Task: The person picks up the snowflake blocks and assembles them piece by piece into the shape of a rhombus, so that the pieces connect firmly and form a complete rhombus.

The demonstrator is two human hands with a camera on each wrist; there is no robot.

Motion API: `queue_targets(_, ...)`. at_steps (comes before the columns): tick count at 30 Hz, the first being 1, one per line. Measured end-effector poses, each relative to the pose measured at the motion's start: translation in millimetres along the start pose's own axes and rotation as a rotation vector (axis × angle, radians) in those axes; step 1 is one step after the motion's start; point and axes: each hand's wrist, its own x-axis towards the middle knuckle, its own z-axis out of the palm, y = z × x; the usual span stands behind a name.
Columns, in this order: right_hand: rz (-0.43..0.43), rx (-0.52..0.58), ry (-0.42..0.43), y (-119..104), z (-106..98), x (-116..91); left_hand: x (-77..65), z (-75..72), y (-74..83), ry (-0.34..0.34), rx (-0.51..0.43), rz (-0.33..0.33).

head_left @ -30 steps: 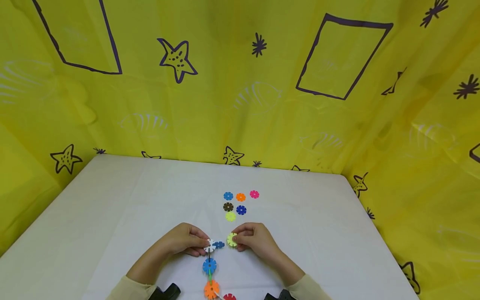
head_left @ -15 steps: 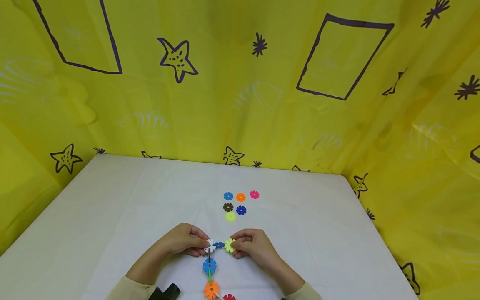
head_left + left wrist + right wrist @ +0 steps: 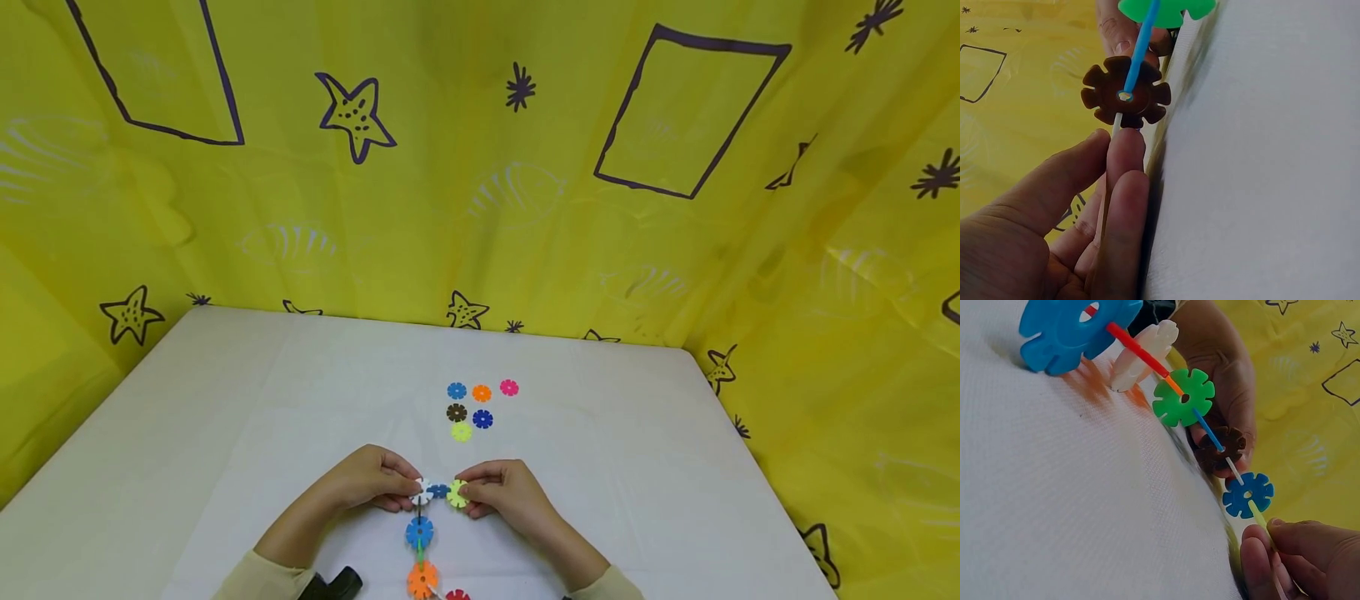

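Note:
My left hand [image 3: 381, 481] pinches a white notched plastic disc [image 3: 424, 492] at the corner of a chain of interlocking discs. To its right a blue disc [image 3: 438, 492] joins it, seen nearly edge-on. My right hand [image 3: 501, 487] pinches a yellow disc [image 3: 456, 493] between thumb and fingers; its edge meets the blue disc, and in the right wrist view the yellow disc [image 3: 1257, 515] overlaps the blue disc's centre. Below the white disc the chain runs through a brown disc [image 3: 1100, 94], a larger blue disc [image 3: 419, 532], a green disc [image 3: 1175, 403] and an orange disc [image 3: 423, 578].
Beyond the hands, several loose discs lie flat on the white tabletop [image 3: 600, 450], among them an orange one [image 3: 482, 393], a pink one [image 3: 509, 387] and a yellow one [image 3: 461, 432]. A red disc [image 3: 458, 595] shows at the bottom edge. Yellow patterned cloth [image 3: 420, 208] surrounds the table.
My right hand has moved left and slightly down, bringing the yellow disc from a gap away up against the small blue disc. My left hand has stayed on the white disc.

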Motion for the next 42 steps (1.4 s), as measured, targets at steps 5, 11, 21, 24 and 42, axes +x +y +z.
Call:
queue_targets(5, -0.009, -0.017, -0.002, -1, 1, -1, 0.3, 1.3, 1.8, 0.004, 0.009, -0.001)
queue_targets(11, -0.006, -0.007, -0.006, -3, 3, -1, 0.5, 4.0, 2.8, 0.019, 0.018, 0.009)
queue_targets(21, -0.006, -0.005, 0.014, -3, 4, 0, 3.2, 9.0, 2.4, 0.071, 0.026, -0.01)
queue_targets(24, -0.008, -0.006, 0.026, -3, 5, 0, 3.2, 11.1, 3.5, 0.097, 0.028, -0.036)
queue_targets(42, -0.01, -0.017, 0.017, -5, 7, 1, 2.1, 15.2, 2.6, 0.121, 0.018, -0.029)
